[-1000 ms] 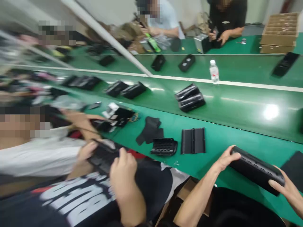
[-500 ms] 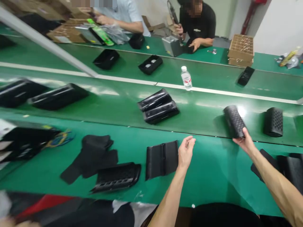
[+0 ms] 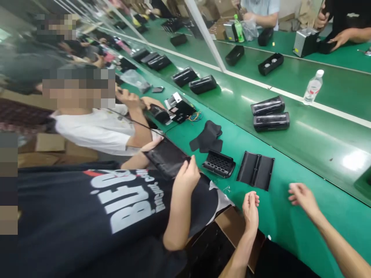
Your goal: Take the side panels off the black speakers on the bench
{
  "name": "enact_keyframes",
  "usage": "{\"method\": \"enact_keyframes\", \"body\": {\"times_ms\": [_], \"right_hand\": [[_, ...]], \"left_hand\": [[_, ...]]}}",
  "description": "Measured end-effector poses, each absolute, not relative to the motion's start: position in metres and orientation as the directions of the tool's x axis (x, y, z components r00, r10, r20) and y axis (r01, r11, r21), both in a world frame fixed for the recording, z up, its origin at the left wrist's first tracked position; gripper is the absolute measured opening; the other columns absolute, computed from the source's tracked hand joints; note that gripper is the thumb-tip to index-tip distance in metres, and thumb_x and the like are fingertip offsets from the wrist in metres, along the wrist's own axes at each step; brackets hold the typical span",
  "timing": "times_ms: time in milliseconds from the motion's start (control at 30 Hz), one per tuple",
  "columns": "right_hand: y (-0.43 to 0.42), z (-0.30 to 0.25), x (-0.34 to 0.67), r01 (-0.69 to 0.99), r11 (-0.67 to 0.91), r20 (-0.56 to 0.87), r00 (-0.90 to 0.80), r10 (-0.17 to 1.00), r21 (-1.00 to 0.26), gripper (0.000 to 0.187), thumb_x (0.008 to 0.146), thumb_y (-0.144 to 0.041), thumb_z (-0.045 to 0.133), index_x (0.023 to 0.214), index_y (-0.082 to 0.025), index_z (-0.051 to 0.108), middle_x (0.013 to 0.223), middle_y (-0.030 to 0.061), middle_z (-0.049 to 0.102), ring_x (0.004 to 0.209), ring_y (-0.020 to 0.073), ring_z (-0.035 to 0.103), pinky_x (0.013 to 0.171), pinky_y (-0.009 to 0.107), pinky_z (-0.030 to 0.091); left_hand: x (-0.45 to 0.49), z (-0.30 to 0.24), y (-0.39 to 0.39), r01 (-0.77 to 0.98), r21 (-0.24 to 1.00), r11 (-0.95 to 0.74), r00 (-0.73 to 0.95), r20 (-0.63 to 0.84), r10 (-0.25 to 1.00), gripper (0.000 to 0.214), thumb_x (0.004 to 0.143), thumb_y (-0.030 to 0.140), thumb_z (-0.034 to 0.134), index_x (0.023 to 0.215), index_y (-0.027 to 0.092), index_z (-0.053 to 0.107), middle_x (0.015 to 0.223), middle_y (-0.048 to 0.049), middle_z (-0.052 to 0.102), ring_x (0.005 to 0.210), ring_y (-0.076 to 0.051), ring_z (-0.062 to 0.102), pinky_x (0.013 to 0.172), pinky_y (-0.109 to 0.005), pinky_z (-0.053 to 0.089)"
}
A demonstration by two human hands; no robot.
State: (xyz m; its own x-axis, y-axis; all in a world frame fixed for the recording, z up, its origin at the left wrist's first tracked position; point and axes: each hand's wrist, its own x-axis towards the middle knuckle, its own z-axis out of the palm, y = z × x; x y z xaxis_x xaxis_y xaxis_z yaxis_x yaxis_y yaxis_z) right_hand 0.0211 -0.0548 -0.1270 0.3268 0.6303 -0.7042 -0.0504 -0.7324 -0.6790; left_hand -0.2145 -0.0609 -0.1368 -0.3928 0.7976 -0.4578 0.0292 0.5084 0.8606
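My left hand [image 3: 251, 210] is above the near edge of the green bench, its fingers curled in with nothing visible in them. To the right, my right hand [image 3: 303, 199] hovers over the bench, empty, with loosely bent fingers set apart. Nearest to my left hand lies a pair of black plastic shell panels [image 3: 255, 170], side by side with their inner faces up. A black perforated plastic housing [image 3: 218, 163] rests left of them. Behind it are several flat black sheets [image 3: 207, 137] in an overlapping pile.
A co-worker at my left holds a black panel [image 3: 168, 156]; another works behind. Along the green conveyor [image 3: 321, 146] lie two black speaker-like cases [image 3: 271, 121] and a water bottle [image 3: 313, 88]. A metal post [image 3: 207, 34] rises beyond. An open carton [image 3: 232, 224] stands below the bench edge.
My view has swung left. My right hand has let go of the black perforated case and come back toward my left hand. The co-worker at my left has come into view.
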Motion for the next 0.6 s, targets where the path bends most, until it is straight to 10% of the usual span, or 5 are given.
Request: {"method": "enact_keyframes", "body": {"times_ms": [133, 400, 600], "right_hand": [[-0.010, -0.158, -0.070, 0.197, -0.728, -0.711, 0.160, 0.685, -0.657, 0.034, 0.104, -0.045, 0.069, 0.121, -0.016, 0.067, 0.100, 0.0042, 0.073, 0.077, 0.0161, 0.071, 0.070, 0.032, 0.062], [-0.010, -0.145, -0.031, 0.444, -0.609, -0.668, 0.032, 0.743, -0.657, 0.024, 0.106, -0.039, 0.066, 0.109, -0.015, 0.068, 0.087, -0.0003, 0.071, 0.066, 0.0127, 0.067, 0.067, 0.029, 0.059], [-0.036, -0.095, 0.008, 0.507, -0.459, -0.599, -0.151, 0.786, -0.730, 0.025, 0.098, -0.047, 0.059, 0.092, -0.023, 0.063, 0.060, -0.0039, 0.068, 0.052, 0.0179, 0.067, 0.053, 0.027, 0.053]], "left_hand": [[-0.215, -0.136, -0.068, -0.022, 0.868, 0.497, -0.401, -0.463, 0.790, 0.066, 0.082, 0.086, 0.063, 0.092, 0.020, 0.070, 0.083, -0.0069, 0.068, 0.071, -0.021, 0.061, 0.070, -0.035, 0.051], [-0.227, -0.134, -0.060, -0.150, 0.853, 0.500, -0.337, -0.520, 0.785, 0.069, 0.077, 0.088, 0.066, 0.101, 0.023, 0.069, 0.106, -0.0111, 0.072, 0.106, -0.030, 0.065, 0.099, -0.045, 0.051], [-0.191, -0.137, -0.029, -0.395, 0.624, 0.674, 0.155, -0.677, 0.719, 0.085, 0.082, 0.094, 0.052, 0.108, 0.017, 0.075, 0.112, -0.0186, 0.078, 0.114, -0.037, 0.071, 0.100, -0.053, 0.055]]}}
